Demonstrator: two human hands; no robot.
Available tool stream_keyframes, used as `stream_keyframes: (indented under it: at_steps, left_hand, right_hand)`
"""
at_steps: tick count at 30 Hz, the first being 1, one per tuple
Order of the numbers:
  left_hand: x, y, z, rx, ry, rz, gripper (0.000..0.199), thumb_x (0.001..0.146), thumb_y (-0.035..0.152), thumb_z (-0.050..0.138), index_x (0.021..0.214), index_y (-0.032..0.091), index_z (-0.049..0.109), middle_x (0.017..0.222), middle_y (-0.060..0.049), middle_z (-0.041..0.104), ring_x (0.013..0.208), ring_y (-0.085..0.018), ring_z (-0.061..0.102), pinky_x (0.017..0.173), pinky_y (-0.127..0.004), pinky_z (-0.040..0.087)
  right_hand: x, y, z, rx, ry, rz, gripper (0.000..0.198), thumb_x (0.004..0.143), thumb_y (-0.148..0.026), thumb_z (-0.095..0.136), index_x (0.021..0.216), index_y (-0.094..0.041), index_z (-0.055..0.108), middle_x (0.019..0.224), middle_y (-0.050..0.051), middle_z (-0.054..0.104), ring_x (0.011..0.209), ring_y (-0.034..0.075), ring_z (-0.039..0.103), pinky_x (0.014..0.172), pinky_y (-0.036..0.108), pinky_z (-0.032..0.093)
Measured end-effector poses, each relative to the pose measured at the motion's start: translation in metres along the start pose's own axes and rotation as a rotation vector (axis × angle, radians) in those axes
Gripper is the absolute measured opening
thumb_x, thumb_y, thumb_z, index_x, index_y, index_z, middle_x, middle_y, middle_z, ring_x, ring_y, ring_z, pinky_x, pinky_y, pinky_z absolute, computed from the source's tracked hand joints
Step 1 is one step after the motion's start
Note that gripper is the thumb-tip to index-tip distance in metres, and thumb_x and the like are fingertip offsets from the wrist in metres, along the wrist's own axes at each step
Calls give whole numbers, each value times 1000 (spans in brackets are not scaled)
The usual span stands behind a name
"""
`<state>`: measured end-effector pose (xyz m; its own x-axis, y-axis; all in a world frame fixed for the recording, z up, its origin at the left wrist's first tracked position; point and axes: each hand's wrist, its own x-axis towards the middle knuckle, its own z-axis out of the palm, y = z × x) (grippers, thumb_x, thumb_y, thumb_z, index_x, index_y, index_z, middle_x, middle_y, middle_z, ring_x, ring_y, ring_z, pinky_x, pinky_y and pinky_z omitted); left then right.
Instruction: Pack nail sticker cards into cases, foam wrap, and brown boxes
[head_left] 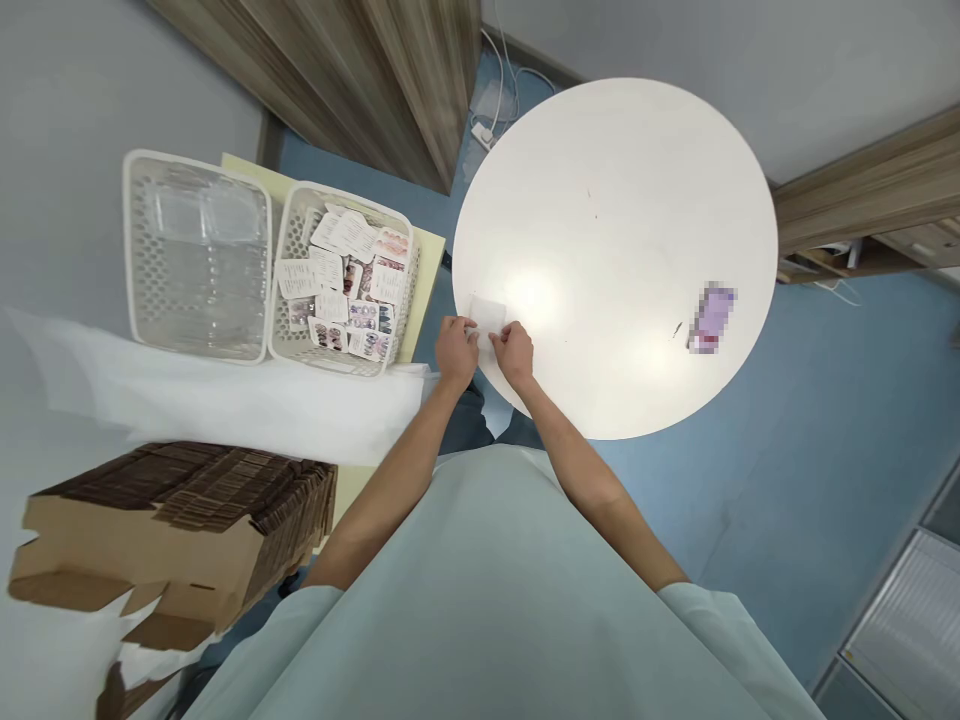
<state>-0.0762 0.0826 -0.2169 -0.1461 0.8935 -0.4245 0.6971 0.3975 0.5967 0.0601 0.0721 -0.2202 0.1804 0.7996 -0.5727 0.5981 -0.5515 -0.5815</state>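
Observation:
At the near left edge of the round white table (615, 200), a small folded piece of thin white wrapping sheet (489, 312) lies between my hands. My left hand (456, 350) pinches its left side, fingers bent over the edge. On the opposite side, my right hand (514, 354) has thumb and fingers closed on the right edge. Whether something is wrapped inside the sheet cannot be made out.
Left of the table, one white basket (274, 330) holds press-on nail cards (328, 335); another (135, 250) holds clear plastic boxes (202, 215). Long white sheets (225, 400) and flattened cardboard boxes (202, 545) lie nearer me. A blurred purple object (712, 318) rests on the table's right side.

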Motion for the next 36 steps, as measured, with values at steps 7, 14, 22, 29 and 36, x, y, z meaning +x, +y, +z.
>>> stream_keyframes:
  at_steps: [7,14,22,29,36]
  left_hand:
    - [-47,12,-12,-39,18,142,32,98,22,57,125,25,74,145,-16,69,143,-34,66,126,-55,52]
    - [-151,11,-34,-96,60,77,32,103,35,54,125,25,75,137,-14,76,126,-30,75,114,-48,63]
    - [-248,-6,-65,-200,273,-110,35,99,47,57,122,29,75,135,-11,80,126,-32,78,116,-50,63]
    - [-290,-54,-107,-263,398,-211,36,97,51,59,119,28,76,136,-12,81,125,-34,78,118,-54,61]
    - [-320,-160,-174,-214,558,-208,35,97,48,59,120,26,76,133,-13,81,127,-35,76,120,-55,59]
  right_hand:
    - [-47,30,-50,94,-37,-55,18,102,-34,73,115,-22,68,120,13,81,97,24,80,93,41,64]
    - [-106,70,-101,234,-71,-73,16,98,-36,75,108,-25,71,110,9,84,100,25,83,94,42,66]
    - [-136,75,-113,251,-176,-184,16,94,-38,74,103,-25,72,103,9,85,99,26,82,96,44,68]
    - [-169,50,-99,226,-196,-268,17,95,-39,71,105,-25,72,104,9,86,103,26,83,101,43,67]
    - [-229,-3,-51,198,-167,-401,24,99,-44,68,112,-24,72,115,12,85,112,27,82,105,44,67]
